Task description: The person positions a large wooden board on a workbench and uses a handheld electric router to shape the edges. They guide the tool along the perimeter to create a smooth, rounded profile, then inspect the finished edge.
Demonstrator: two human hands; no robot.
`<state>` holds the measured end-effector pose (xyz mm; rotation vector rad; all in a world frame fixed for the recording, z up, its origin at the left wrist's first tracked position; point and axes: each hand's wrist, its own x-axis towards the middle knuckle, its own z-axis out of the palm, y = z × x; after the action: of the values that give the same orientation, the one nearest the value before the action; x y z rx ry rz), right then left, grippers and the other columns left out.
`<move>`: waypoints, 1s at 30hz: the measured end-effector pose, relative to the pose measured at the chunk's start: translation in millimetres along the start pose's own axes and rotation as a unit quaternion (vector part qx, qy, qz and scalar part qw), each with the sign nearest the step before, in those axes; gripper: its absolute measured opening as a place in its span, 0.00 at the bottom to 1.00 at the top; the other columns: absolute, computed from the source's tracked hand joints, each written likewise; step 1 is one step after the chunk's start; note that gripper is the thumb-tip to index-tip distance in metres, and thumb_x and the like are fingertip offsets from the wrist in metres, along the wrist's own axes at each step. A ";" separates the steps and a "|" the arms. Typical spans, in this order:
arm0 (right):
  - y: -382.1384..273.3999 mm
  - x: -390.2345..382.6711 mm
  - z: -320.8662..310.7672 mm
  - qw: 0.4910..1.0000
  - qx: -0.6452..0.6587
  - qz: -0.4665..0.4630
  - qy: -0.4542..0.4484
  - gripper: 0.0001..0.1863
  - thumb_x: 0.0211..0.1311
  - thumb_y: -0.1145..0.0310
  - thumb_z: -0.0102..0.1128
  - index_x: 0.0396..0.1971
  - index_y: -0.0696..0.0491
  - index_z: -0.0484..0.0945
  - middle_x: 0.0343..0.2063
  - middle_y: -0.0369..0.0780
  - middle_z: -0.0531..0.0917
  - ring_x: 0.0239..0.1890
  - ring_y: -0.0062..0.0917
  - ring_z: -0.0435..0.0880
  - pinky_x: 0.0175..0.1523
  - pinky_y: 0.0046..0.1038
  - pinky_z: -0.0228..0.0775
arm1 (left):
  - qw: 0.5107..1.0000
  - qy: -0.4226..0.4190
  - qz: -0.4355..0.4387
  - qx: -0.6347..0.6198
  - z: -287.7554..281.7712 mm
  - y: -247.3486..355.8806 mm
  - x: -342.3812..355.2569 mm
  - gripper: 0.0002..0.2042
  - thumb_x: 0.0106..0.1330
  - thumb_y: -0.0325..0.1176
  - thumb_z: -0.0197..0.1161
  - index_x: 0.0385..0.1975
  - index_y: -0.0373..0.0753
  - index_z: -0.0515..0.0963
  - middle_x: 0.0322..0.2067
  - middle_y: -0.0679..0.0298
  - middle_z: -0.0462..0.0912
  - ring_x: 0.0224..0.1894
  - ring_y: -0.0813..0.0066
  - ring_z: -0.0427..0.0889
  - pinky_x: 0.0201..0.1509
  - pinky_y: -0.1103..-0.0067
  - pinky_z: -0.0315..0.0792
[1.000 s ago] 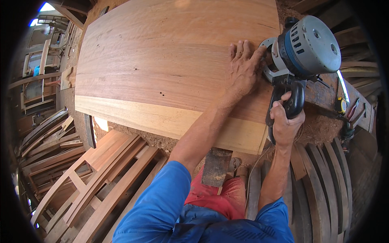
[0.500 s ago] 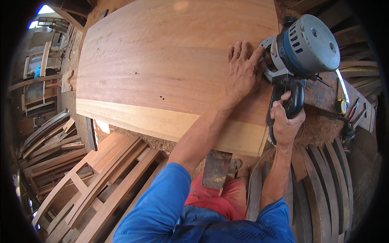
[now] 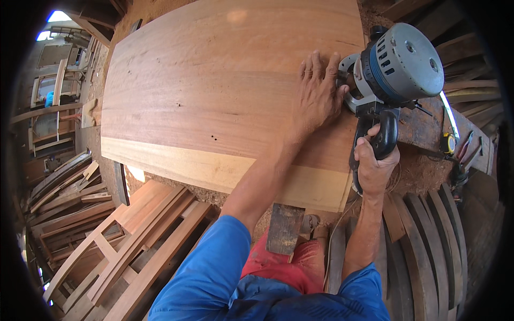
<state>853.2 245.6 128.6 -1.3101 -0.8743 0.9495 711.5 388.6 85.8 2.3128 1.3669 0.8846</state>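
A wide wooden panel (image 3: 214,85) lies flat before me, reddish brown with a paler strip along its near edge. At its right edge stands a wood router (image 3: 409,61) with a grey motor housing, a blue band and a black D-shaped handle. My right hand (image 3: 377,163) is wrapped round that handle. My left hand (image 3: 318,93) lies on the panel just left of the router base, fingers stretched out, with the thumb at the base's edge. The router bit is hidden from view.
Right of the router are a tape measure (image 3: 448,142) and pliers (image 3: 465,148) on the bench. Curved wooden pieces (image 3: 423,241) stand in a row at the lower right. Wooden frames (image 3: 134,241) lie at the lower left. Sawdust covers the ground by the bench.
My left index finger has come off the router base, and the hand now rests flatter on the panel with its thumb by the base. My right hand keeps its grip on the router handle.
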 end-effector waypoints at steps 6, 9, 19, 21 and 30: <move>-4.8 5.8 3.4 1.000 0.002 0.005 -0.001 0.08 0.67 0.80 0.65 0.43 0.56 0.77 0.26 0.30 0.78 0.24 0.08 0.74 0.28 0.17 0.66 | 0.988 0.037 -0.105 0.109 9.0 14.2 -25.0 0.41 0.77 0.49 0.53 0.76 0.21 0.48 0.72 0.24 0.56 0.78 0.28 0.50 0.82 0.47 0.40; -4.7 9.1 3.3 1.000 -0.005 0.003 0.003 0.08 0.66 0.81 0.64 0.42 0.56 0.76 0.26 0.30 0.78 0.24 0.08 0.74 0.27 0.17 0.65 | 0.992 0.029 -0.100 0.075 8.3 16.2 -31.8 0.41 0.77 0.49 0.52 0.76 0.20 0.47 0.72 0.25 0.57 0.79 0.28 0.50 0.82 0.47 0.41; -7.4 20.0 6.7 1.000 -0.012 -0.007 0.008 0.06 0.65 0.80 0.65 0.38 0.57 0.78 0.24 0.30 0.77 0.24 0.09 0.74 0.28 0.18 0.67 | 0.992 0.035 -0.091 0.075 5.7 16.7 -31.5 0.41 0.78 0.48 0.52 0.76 0.21 0.47 0.72 0.30 0.61 0.78 0.30 0.52 0.82 0.48 0.44; -3.8 21.3 3.6 1.000 -0.015 -0.009 0.004 0.06 0.65 0.80 0.64 0.40 0.57 0.78 0.25 0.30 0.78 0.24 0.10 0.74 0.29 0.19 0.67 | 0.992 0.028 -0.092 0.078 4.5 17.6 -30.5 0.40 0.77 0.47 0.53 0.76 0.21 0.48 0.72 0.31 0.62 0.78 0.30 0.53 0.81 0.48 0.44; -4.3 17.6 2.4 1.000 0.018 0.007 0.005 0.09 0.65 0.82 0.63 0.44 0.56 0.77 0.28 0.31 0.79 0.25 0.10 0.75 0.29 0.19 0.68 | 0.997 0.020 0.016 -0.072 -2.2 0.1 21.4 0.21 0.69 0.31 0.66 0.62 0.41 0.77 0.56 0.50 0.80 0.64 0.43 0.72 0.73 0.56 0.62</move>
<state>857.9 262.7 132.9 -1.2908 -0.8378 0.9662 717.7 407.0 95.1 2.2239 1.2413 1.0111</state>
